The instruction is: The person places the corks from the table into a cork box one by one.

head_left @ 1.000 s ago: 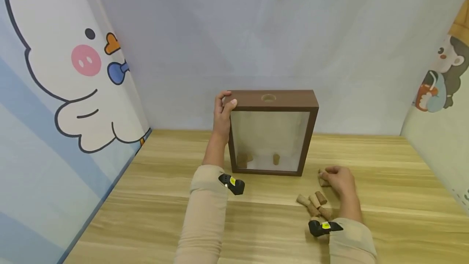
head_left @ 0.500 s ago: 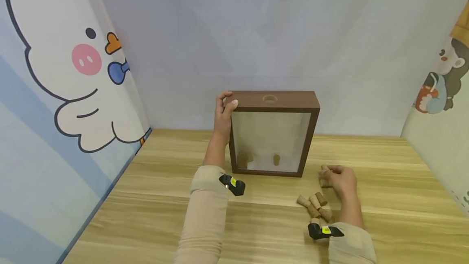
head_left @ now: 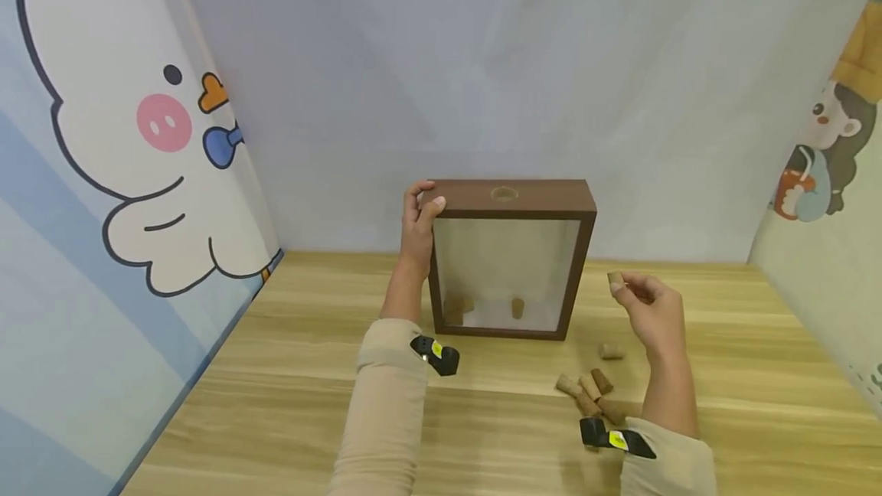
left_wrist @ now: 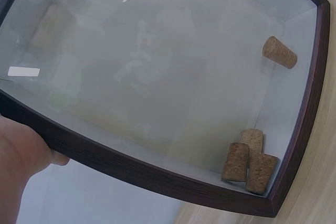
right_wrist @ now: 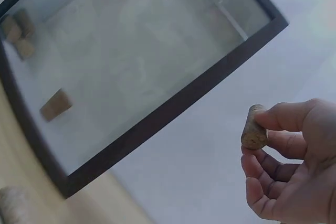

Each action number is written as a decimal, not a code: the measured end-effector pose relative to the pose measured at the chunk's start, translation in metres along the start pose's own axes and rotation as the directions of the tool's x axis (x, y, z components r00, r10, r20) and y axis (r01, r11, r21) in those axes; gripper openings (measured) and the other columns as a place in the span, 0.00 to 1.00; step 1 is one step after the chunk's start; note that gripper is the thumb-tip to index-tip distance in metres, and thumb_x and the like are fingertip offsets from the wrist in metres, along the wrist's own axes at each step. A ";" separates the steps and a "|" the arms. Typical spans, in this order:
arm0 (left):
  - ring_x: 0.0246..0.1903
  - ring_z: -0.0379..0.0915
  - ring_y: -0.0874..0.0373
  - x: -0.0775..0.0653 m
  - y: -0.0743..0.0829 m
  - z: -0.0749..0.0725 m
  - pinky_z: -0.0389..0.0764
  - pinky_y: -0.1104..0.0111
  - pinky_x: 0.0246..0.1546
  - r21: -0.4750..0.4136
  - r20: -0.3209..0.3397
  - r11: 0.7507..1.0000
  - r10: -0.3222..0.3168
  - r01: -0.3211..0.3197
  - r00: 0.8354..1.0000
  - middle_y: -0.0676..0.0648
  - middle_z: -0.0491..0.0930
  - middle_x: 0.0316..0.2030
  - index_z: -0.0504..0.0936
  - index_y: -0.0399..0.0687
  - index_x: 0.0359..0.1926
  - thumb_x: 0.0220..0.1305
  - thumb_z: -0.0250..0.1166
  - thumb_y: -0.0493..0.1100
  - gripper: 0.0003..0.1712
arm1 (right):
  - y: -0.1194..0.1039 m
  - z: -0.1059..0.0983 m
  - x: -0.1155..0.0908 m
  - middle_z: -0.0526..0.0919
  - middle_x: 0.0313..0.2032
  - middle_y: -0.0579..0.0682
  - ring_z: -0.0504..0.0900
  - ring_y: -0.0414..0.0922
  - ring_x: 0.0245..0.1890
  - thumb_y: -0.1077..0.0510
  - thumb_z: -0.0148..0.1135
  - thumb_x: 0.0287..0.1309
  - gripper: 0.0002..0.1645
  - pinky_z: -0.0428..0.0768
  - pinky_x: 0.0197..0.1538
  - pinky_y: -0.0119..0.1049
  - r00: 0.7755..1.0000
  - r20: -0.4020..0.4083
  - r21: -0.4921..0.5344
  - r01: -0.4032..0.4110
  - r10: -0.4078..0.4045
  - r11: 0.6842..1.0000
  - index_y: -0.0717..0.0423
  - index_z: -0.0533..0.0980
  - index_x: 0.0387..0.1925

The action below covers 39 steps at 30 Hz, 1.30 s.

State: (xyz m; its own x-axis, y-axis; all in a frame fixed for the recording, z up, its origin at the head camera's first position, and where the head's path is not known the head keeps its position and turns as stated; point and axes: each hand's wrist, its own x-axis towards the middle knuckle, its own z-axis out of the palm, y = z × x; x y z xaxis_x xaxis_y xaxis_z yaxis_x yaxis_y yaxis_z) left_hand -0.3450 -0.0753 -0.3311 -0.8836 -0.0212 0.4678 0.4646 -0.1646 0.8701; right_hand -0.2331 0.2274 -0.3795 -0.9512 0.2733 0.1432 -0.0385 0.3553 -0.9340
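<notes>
A brown shadow box (head_left: 468,196) with a clear front stands upright on the table, with a round hole (head_left: 504,194) in its top panel. My left hand (head_left: 416,234) grips the box's upper left corner, fingers and thumb over the edge. To the right of the box, my right hand (head_left: 654,318) is raised and pinches a cork (right_wrist: 253,132) between thumb and fingers. Inside the box, one cork (left_wrist: 279,52) lies by itself on the bottom, and three corks (left_wrist: 235,162) cluster in the left corner.
Several loose corks (head_left: 588,404) are heaped on the wooden table (head_left: 276,404), partly behind the right wrist's camera. A single cork (head_left: 610,351) lies between heap and box. A pale cloth wall (head_left: 344,98) rises behind; printed side walls flank the table.
My right hand has lifted a cork off the table and carried it upward, leaving another cork lying beneath. My left hand keeps its grip on the shadow box.
</notes>
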 end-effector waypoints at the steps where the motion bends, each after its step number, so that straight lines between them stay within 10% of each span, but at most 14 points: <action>1: 0.56 0.54 0.52 -0.001 -0.001 0.000 0.54 0.56 0.55 0.003 0.000 1.000 -0.002 0.002 1.000 0.45 0.54 0.63 0.62 0.47 0.55 0.57 0.53 0.50 0.25 | -0.004 0.000 -0.002 0.74 0.46 0.56 0.70 0.40 0.42 0.49 0.55 0.63 0.28 0.69 0.45 0.32 1.000 -0.003 0.007 0.016 -0.016 1.000 0.67 0.70 0.55; 9: 0.55 0.56 0.53 -0.004 -0.002 -0.004 0.54 0.56 0.55 0.016 0.008 1.000 -0.002 0.002 1.000 0.47 0.54 0.62 0.62 0.47 0.56 0.58 0.53 0.50 0.26 | -0.040 0.009 -0.010 0.73 0.38 0.49 0.71 0.40 0.37 0.54 0.57 0.62 0.25 0.70 0.37 0.27 0.983 -0.058 0.126 0.182 -0.176 0.975 0.62 0.70 0.57; 21: 0.56 0.53 0.52 -0.008 0.004 -0.008 0.52 0.56 0.56 0.017 0.030 0.999 -0.030 0.030 0.999 0.43 0.51 0.64 0.58 0.41 0.59 0.62 0.51 0.45 0.26 | -0.086 0.039 -0.008 0.77 0.33 0.51 0.75 0.41 0.32 0.63 0.61 0.57 0.18 0.70 0.33 0.29 0.892 -0.085 0.225 0.451 -0.443 0.864 0.63 0.74 0.50; 33: 0.60 0.51 0.51 -0.004 0.000 -0.004 0.50 0.55 0.58 -0.022 0.029 1.000 -0.008 0.009 1.000 0.39 0.49 0.66 0.59 0.40 0.58 0.62 0.51 0.44 0.25 | -0.149 0.053 0.003 0.80 0.34 0.64 0.76 0.40 0.31 0.71 0.63 0.52 0.16 0.73 0.36 0.29 0.814 -0.050 0.168 0.578 -0.578 0.799 0.74 0.69 0.42; 39: 0.56 0.54 0.53 0.001 -0.002 -0.001 0.52 0.58 0.56 -0.034 0.010 0.999 0.019 -0.019 1.000 0.39 0.54 0.63 0.61 0.43 0.56 0.60 0.52 0.46 0.24 | -0.151 0.065 0.039 0.79 0.35 0.61 0.76 0.45 0.31 0.66 0.65 0.53 0.18 0.73 0.37 0.31 0.820 0.017 0.159 0.563 -0.573 0.811 0.70 0.71 0.43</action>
State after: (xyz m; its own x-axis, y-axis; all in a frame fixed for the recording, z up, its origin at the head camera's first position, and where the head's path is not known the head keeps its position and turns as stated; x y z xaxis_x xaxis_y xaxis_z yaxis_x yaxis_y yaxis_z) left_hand -0.3468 -0.0756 -0.3331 -0.8737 -0.0143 0.4862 0.4792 -0.1973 0.8552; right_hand -0.2840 0.1266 -0.2537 -0.7626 0.0057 0.6468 -0.6157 0.3002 -0.7286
